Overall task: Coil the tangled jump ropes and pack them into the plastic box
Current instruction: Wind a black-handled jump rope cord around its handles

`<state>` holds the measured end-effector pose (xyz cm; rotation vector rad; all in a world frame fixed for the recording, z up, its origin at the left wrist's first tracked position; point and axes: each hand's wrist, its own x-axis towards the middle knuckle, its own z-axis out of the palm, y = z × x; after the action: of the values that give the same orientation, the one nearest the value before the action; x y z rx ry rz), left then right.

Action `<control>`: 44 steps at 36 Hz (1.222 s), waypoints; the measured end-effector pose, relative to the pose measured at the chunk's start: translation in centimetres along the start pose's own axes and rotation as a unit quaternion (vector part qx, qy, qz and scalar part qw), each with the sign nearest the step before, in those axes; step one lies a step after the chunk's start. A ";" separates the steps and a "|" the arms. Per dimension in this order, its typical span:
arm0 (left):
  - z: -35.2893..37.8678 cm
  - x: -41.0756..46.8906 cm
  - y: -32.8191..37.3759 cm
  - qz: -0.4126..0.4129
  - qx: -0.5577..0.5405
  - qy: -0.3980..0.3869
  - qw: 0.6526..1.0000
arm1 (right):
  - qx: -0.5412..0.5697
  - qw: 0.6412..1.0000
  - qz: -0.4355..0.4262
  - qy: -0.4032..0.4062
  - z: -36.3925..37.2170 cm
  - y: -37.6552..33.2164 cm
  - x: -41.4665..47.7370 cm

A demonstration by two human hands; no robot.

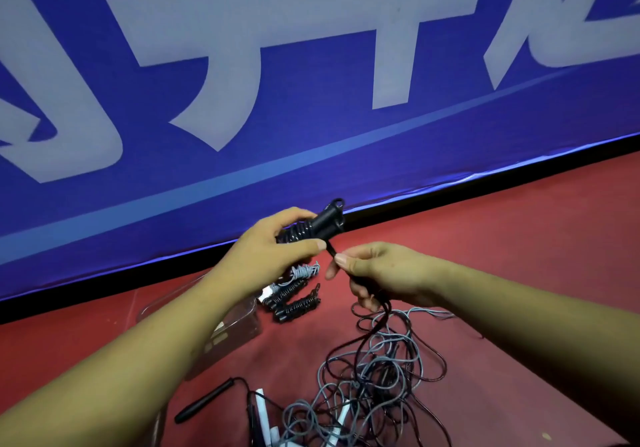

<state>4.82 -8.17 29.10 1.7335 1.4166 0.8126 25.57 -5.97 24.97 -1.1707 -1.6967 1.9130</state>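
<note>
My left hand grips a pair of black jump rope handles with black cord wound round them. My right hand pinches the same black cord just below the handles, and the cord hangs down from it into a tangled pile of grey and black ropes on the red floor. Coiled rope bundles, black and grey, lie on the floor beyond my left wrist. The clear plastic box lies under my left forearm, partly hidden.
A blue banner with large white characters stands along the floor edge behind my hands. A loose black handle and white handles lie near the bottom of the view. Red floor stretches to the right.
</note>
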 end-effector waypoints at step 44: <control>1.6 -0.5 -1.3 0.038 -0.011 -0.129 0.991 | 0.162 0.986 -0.021 -0.022 -1.4 0.8 0.3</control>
<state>5.43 -8.79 27.14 1.8121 1.1703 0.6160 26.70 -5.01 24.19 -0.9675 -1.3497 2.1031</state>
